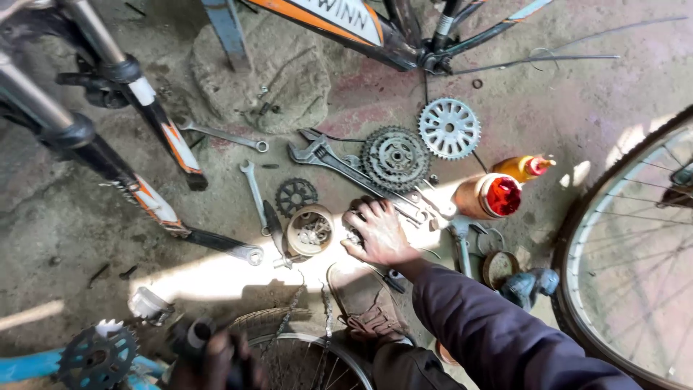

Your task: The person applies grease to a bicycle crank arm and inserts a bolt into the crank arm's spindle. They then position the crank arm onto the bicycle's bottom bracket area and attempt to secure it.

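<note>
From the head camera I look straight down at a concrete floor (65,217) strewn with bicycle parts. My right hand (379,232) reaches out from a dark sleeve and rests palm down, fingers spread and curled over a small dark metal part (354,238) lying on the floor just beside a shallow round tin (310,230) of small fittings. The fingers cover most of that part, so I would only guess it is a bearing or nut; the grip looks like a loose clawing hold from above, the way one gathers something lying flat.

My left hand (216,361) sits at the bottom edge in shadow, closed around a dark handle-like piece (196,336) near a wheel's tyre (289,336), apparently steadying it while the other hand works.

The tools lie fanned within arm's reach: an adjustable wrench (321,155) touching a gear cluster (395,157), a pale sprocket (449,128) beyond it, a small black sprocket (296,195) beside a slim spanner (254,189), and a second spanner (224,135) further off. An orange squeeze bottle (523,167) and a jar with a red lid (487,196) lie tipped on their sides near another wheel (628,253). My shoe (364,300) is planted just below the right hand.
</note>
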